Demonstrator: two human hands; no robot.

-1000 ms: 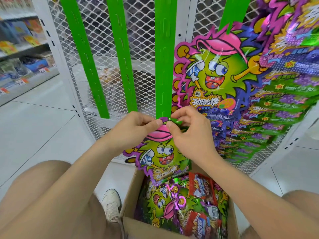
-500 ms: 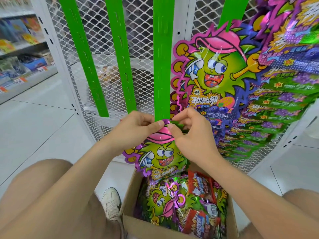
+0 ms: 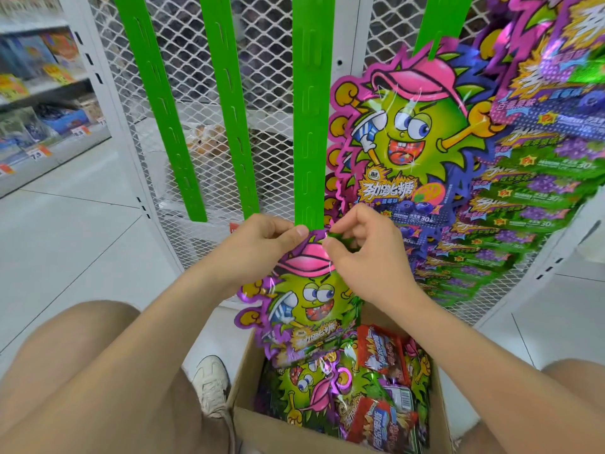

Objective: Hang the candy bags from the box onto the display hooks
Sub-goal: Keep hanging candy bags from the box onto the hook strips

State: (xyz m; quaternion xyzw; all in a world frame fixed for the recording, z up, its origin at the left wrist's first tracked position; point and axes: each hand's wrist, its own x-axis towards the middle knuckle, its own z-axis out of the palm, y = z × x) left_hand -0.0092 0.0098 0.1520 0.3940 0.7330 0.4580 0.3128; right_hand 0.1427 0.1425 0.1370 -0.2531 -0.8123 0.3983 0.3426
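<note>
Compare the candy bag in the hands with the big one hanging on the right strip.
The held bag is pinched at its top by the left hand and right hand, below a bare green strip. The hanging bag hangs from the right strip. The held bag's left edge is purple, the hanging bag's pink. The hanging bag looks bigger in the picture. Both show a green cartoon face in a pink cap.
</note>
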